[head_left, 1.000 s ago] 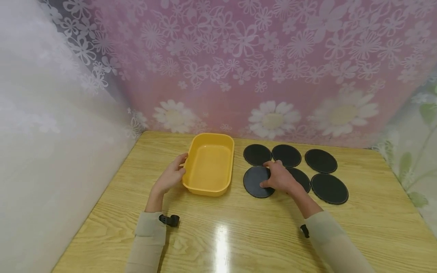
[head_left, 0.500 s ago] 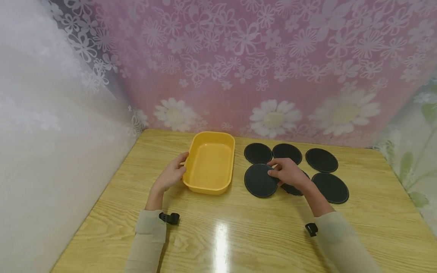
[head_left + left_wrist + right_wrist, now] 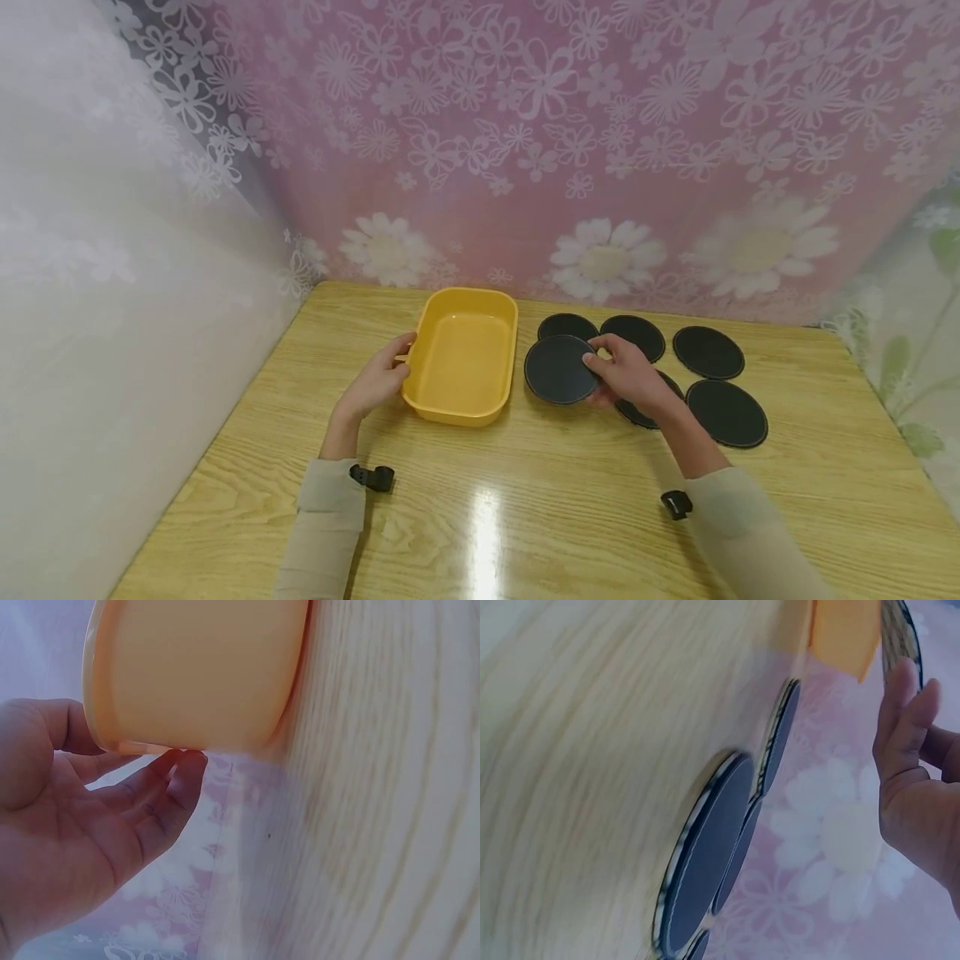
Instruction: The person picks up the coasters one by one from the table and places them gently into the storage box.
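Note:
My right hand [image 3: 632, 377] pinches a round black coaster [image 3: 558, 371] by its right edge, thumb on top and fingers beneath. This coaster is raised and slightly tilted, partly covering another black coaster [image 3: 567, 322] behind it. From the right wrist, the held coaster [image 3: 901, 637] shows a patterned underside at the top edge of the view. On the left, my left hand [image 3: 377, 382] holds the side rim of a yellow plastic tub [image 3: 461, 358], whose inside is bare. The left wrist view has the fingers [image 3: 154, 802] curled up against the rim of the tub [image 3: 202, 667].
Several more black coasters lie flat on the wooden table [image 3: 420, 525] to the right, including one at the back [image 3: 708, 352] and one nearer [image 3: 726, 413]. My right forearm passes close by them. A pink floral cloth [image 3: 525, 167] hangs behind the table.
My right hand has lifted the front-left coaster off the table and moved it slightly up and left, towards the tub. The left hand keeps its place on the tub.

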Demonstrator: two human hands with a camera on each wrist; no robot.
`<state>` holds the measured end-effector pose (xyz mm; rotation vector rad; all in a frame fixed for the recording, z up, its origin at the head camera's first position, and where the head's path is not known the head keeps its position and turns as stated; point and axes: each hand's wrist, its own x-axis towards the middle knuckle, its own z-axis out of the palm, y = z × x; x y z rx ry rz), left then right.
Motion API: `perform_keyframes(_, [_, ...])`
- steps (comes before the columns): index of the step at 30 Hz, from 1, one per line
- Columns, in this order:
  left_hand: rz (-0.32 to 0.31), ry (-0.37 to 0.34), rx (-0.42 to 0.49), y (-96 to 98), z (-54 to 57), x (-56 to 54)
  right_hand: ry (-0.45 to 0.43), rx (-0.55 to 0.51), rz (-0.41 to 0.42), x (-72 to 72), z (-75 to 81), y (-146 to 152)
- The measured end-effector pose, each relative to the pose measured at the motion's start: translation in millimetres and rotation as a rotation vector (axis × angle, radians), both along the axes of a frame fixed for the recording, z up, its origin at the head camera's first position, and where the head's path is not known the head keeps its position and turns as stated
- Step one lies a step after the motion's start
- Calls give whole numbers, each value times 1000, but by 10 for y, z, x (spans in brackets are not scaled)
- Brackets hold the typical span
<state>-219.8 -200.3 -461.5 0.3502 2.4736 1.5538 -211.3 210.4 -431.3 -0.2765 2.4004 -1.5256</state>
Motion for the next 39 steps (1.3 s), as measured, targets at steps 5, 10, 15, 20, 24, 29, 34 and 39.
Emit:
perform_keyframes(5, [-10, 1, 5, -11, -3, -5, -54, -110, -46, -27, 33, -167])
perform_keyframes(10, [-12, -7, 13, -14, 1, -1, -109, -205, -96, -69, 63, -442])
perform_keyframes(15, [-10, -25, 6, 1, 45, 23, -109, -233, -132, -127, 55, -721])
perform_keyframes(20, [-15, -40, -8, 30, 124, 44, -77, -244, -112, -202, 27, -932])
perform_keyframes(24, [-8, -24, -15, 10, 68, 19, -60, -181, -90, -262, 52, -1107])
perform_keyframes(29, [1, -7, -2, -16, -22, -7, -73, -31, -67, -322, 87, -1353])
perform_keyframes(34, [4, 4, 1, -20, -20, -7, -56, 79, -48, -339, 106, -1592])
perform_keyframes(39, [-4, 19, -9, -20, -6, -3, 10, 169, -76, -342, 88, -1733])
